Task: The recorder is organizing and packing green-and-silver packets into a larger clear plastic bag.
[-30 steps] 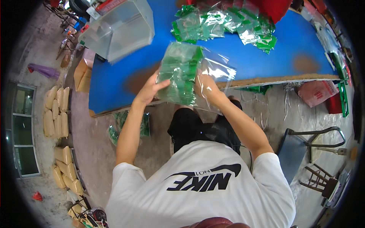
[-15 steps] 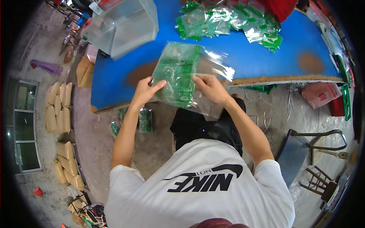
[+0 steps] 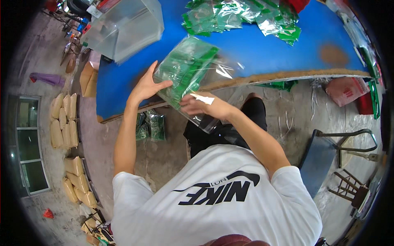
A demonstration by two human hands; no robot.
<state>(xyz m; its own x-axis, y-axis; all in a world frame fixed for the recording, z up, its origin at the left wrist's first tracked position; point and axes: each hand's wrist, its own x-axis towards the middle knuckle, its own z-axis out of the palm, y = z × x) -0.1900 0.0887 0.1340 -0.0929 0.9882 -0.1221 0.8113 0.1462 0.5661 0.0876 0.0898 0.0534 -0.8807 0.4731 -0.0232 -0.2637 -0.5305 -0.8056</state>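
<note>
Plastic bag (image 3: 223, 71), clear and filled on one side with green packets (image 3: 180, 69), lies tilted between my hands, above the near edge of the blue table (image 3: 295, 61). The packet stack's long axis slants from beyond my hands, on the right, back toward me and left. My left hand (image 3: 144, 87) grasps the bag's left edge, thumb on the upper face. My right hand (image 3: 212, 107) sits by the stack's near end, fingers blurred; whether they grip, or are inside the film, I cannot tell. Clear film spreads rightward from the stack, beyond my right hand.
</note>
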